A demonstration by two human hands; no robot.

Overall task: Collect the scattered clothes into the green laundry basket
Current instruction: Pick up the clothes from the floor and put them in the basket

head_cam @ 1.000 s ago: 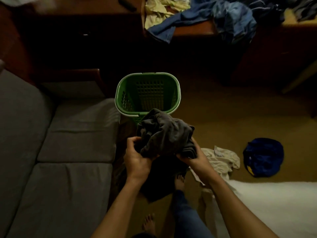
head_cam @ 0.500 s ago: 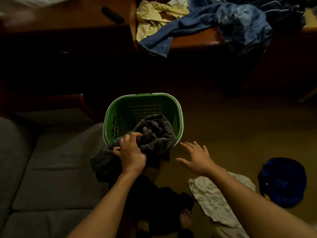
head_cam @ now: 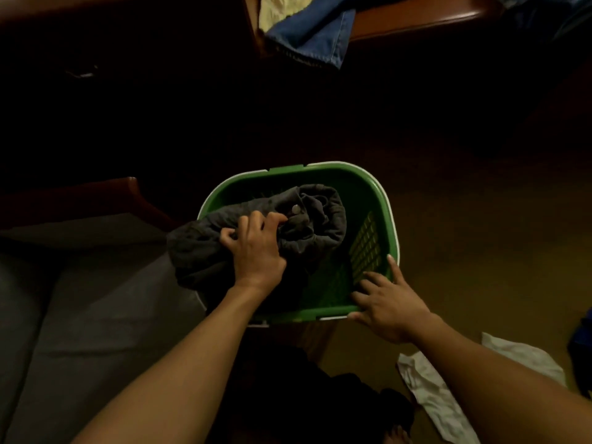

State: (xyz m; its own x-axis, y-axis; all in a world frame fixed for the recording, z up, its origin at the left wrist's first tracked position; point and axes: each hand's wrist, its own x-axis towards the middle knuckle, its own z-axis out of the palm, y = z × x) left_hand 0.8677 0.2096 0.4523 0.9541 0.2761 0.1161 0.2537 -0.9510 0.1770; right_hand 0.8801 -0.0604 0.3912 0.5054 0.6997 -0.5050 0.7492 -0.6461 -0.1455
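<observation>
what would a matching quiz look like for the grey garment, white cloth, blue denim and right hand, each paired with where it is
Things:
1 grey garment
2 white cloth
3 blue denim
4 right hand

Places:
A hangs over the wooden ledge
B rests on the green basket at its near rim
C lies on the floor
D gripped by the left hand, partly in the basket

Pairs: 1-D, 2-C, 3-A, 4-B

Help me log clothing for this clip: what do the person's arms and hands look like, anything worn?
The left forearm and right forearm are bare, with no sleeves in view. The left hand and right hand wear no gloves. No watch, bracelet or ring shows, though the light is dim.
</observation>
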